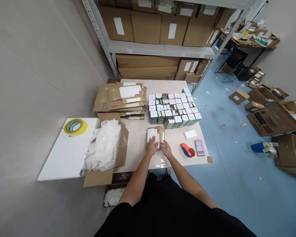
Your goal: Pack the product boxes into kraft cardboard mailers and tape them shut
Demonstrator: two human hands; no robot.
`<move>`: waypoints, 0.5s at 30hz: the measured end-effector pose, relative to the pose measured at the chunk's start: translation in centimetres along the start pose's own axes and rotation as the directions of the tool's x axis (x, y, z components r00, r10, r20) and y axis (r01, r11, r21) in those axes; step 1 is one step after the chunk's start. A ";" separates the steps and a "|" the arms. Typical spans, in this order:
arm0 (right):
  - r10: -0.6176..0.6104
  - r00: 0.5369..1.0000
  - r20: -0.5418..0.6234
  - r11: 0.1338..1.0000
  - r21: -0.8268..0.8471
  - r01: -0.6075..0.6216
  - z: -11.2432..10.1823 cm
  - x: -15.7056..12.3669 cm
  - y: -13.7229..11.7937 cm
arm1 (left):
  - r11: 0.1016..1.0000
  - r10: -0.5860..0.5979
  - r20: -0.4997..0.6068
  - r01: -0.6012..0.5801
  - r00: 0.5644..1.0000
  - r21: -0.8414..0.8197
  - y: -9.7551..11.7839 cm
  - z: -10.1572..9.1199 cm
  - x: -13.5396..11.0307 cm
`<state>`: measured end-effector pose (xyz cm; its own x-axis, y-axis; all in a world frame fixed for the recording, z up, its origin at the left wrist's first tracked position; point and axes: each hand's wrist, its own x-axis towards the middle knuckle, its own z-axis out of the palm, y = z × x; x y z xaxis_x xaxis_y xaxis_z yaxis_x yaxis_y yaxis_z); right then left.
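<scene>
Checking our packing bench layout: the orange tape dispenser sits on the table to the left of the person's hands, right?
No: the head view shows the orange tape dispenser on the table, but to the right of the left hand and right hand, not their left.

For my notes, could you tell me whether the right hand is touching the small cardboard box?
Touching: the head view shows the right hand lying against the near corner of the small cardboard box.

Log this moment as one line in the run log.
left hand: flat on small cardboard box | right hand: at box's near edge | nearby: tape dispenser, white card
</scene>
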<state>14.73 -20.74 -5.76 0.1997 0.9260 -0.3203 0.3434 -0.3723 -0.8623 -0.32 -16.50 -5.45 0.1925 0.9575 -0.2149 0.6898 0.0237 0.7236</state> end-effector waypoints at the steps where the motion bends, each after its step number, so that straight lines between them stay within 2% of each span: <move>1: -0.027 1.000 0.007 1.000 -0.004 0.027 0.6 0.0 -0.4 | 0.999 -0.020 -0.035 0.018 0.999 -0.050 -0.6 -0.9 0.0; 3: -0.015 0.999 -0.034 0.999 -0.046 0.013 1.6 0.1 -1.1 | 0.985 -0.067 -0.103 0.049 0.992 -0.166 -1.9 -2.5 -0.1; 6: 0.150 0.981 -0.123 0.982 -0.096 -0.162 2.6 0.6 -1.4 | 0.934 -0.164 -0.162 0.100 0.973 -0.344 -3.6 -4.3 -0.3; 8: 0.229 0.971 -0.067 0.970 -0.071 -0.234 3.2 0.8 -1.4 | 0.895 -0.220 -0.159 0.134 0.962 -0.426 -4.6 -4.8 -0.4; 12: 0.143 0.983 0.112 0.984 0.091 -0.154 4.5 1.0 -1.6 | 0.860 -0.255 -0.138 0.159 0.957 -0.485 -5.9 -4.9 -0.6; 15: 0.108 0.989 0.100 0.970 0.208 -0.127 5.2 1.2 -2.2 | 0.878 -0.286 -0.159 0.192 0.945 -0.438 -6.3 -4.7 -0.8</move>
<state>9.47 -18.46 -6.24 0.1425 0.8818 -0.4496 0.1164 -0.4660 -0.8771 -8.11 -16.09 -6.70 -0.1267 0.9436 -0.3058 0.3370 0.3309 0.8814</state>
